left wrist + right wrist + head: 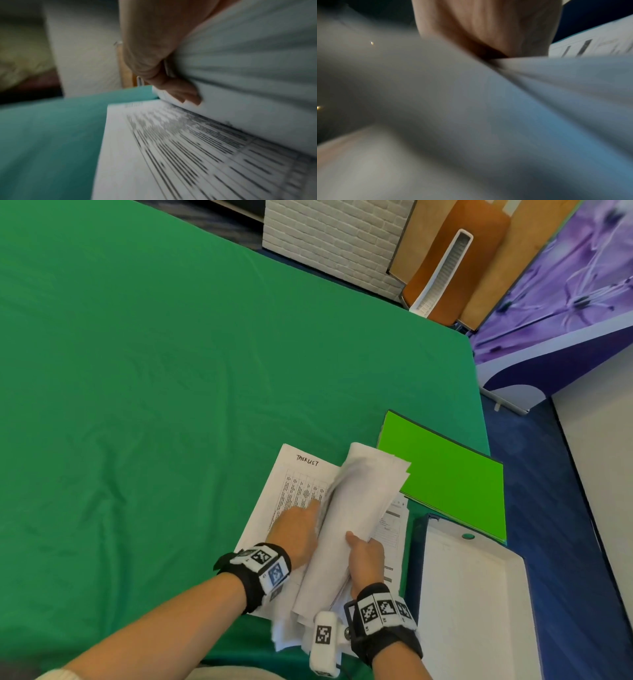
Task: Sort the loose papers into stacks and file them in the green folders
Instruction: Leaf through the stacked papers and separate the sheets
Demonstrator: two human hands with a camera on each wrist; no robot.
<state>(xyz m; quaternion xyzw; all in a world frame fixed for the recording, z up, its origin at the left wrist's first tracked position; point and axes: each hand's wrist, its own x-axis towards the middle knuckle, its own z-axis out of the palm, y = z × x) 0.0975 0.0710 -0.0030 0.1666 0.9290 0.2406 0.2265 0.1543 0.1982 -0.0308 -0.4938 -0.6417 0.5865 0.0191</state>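
table (171,371): green cloth, carrying everything.
green folders (452,477): closed, flat, just right of and beyond the papers; right hand nearer.
printed sheet (291,491): flat on the table, under the left hand.
paper bundle (356,508): lifted, long axis running away from the person.
right hand (366,559): grip curled round the bundle's near end.
left hand (298,532): fingers against the bundle's left edge; whether they pinch it, cannot tell.

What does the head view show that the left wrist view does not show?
Only the head view shows the green folders, the white box lid, the right hand gripping the bundle of papers, and the handwritten heading. Only the left wrist view shows the left fingers against the sheets' edge. Both show the printed table sheet on the green cloth.
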